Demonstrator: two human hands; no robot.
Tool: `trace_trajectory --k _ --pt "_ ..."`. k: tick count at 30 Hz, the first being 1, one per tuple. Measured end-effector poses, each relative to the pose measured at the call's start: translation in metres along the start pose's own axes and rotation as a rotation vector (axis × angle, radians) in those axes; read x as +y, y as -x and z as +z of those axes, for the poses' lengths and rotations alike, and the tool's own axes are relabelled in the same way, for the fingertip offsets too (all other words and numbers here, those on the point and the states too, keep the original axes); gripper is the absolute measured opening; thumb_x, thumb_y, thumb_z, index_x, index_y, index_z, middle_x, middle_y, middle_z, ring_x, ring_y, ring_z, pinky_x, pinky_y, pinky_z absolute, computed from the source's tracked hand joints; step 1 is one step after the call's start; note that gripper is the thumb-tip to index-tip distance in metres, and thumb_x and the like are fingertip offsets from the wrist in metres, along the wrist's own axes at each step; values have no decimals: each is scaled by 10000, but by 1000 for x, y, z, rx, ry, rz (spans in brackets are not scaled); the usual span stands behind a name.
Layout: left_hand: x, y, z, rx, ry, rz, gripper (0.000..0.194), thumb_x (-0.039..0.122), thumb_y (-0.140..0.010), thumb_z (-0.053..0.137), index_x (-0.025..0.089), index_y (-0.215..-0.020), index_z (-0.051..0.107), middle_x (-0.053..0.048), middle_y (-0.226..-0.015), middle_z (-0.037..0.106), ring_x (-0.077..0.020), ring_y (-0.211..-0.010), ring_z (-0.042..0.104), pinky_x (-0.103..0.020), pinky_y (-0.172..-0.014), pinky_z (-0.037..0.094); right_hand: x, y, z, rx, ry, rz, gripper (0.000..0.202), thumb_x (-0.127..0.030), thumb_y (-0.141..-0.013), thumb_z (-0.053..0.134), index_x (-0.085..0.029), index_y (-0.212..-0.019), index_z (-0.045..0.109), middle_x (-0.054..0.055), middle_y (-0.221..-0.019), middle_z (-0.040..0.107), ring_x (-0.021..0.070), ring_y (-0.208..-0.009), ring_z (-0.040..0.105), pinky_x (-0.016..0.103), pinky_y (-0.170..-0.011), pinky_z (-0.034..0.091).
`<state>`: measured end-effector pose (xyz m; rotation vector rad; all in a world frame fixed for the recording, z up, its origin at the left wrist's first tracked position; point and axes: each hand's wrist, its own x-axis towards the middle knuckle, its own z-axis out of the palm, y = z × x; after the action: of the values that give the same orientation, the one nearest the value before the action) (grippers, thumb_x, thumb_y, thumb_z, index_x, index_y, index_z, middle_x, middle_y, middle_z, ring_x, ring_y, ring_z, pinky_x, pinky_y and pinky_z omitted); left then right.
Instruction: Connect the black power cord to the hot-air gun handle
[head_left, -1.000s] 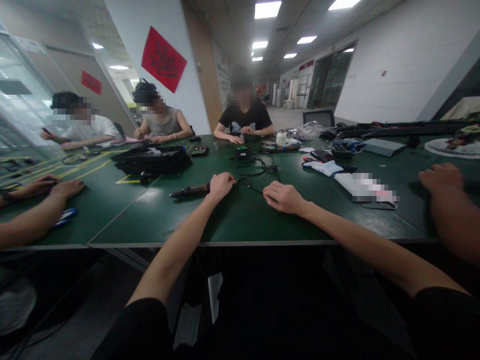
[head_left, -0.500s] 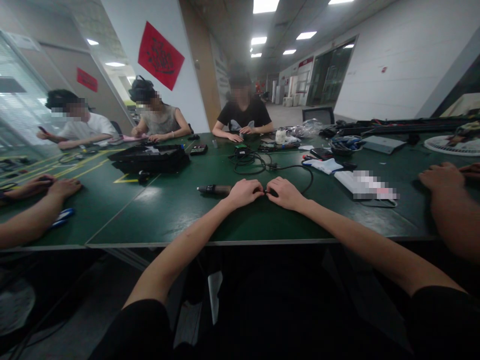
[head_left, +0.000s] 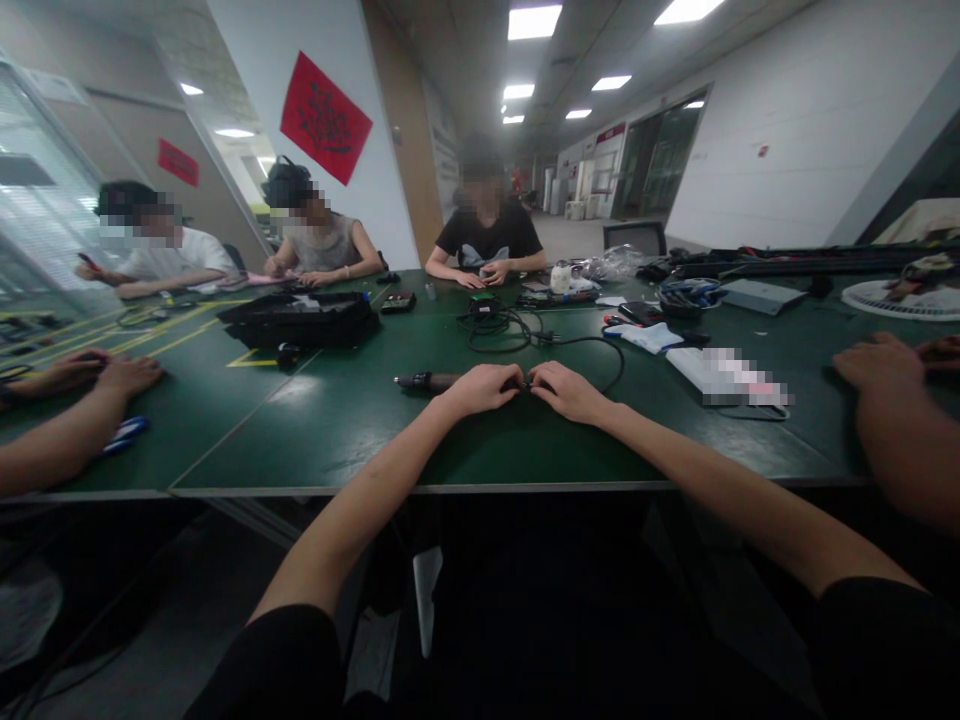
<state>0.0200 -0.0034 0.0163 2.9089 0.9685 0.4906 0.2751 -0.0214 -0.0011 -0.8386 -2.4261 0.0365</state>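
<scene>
A dark electric screwdriver lies on the green table with its metal tip to the left. My left hand is closed around its rear end. My right hand faces it, fingers curled and pinching the end of a black cable by the tool's tail. The fingers mostly cover that cable end, so I cannot tell whether it is seated in the tool. From my right hand the cable loops back to a coil and a black adapter.
A black tray stands at the left. To the right lie a white box, a blue-and-white packet and a bundle of cables. Co-workers' arms rest on the table at both sides; several people sit opposite.
Both hands have shifted very slightly left, still together at the screwdriver's rear end. The right fingers have moved a little. The camera view has tilted slightly.
</scene>
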Motion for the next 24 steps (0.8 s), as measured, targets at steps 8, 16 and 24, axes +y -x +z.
trace_trajectory --k 8,16,24 --pt "-1 -1 0 26 6 12 249 335 -960 601 232 -1186 620 -59 -1118 735 -219 -1021 708 -325 -895 527 -2 2 -2 -50 2 40 167 -288 -1045 529 -226 -1118 666 89 -1133 717 240 -1010 664 375 -904 520" --pt "3 0 3 48 -127 9 218 370 -992 551 247 -1157 624 -55 -1101 733 -229 -1013 701 -330 -859 510 -11 4 -8 -75 187 86 167 -326 -1064 526 -228 -1074 661 66 -1046 717 211 -869 671 308 -757 454" --pt "0 0 6 36 -120 12 195 355 -985 568 246 -1137 621 -51 -1072 719 -227 -1005 693 -323 -861 519 -21 0 -6 -141 354 94 193 -343 -1070 526 -197 -1032 646 85 -999 715 216 -860 650 299 -723 397"
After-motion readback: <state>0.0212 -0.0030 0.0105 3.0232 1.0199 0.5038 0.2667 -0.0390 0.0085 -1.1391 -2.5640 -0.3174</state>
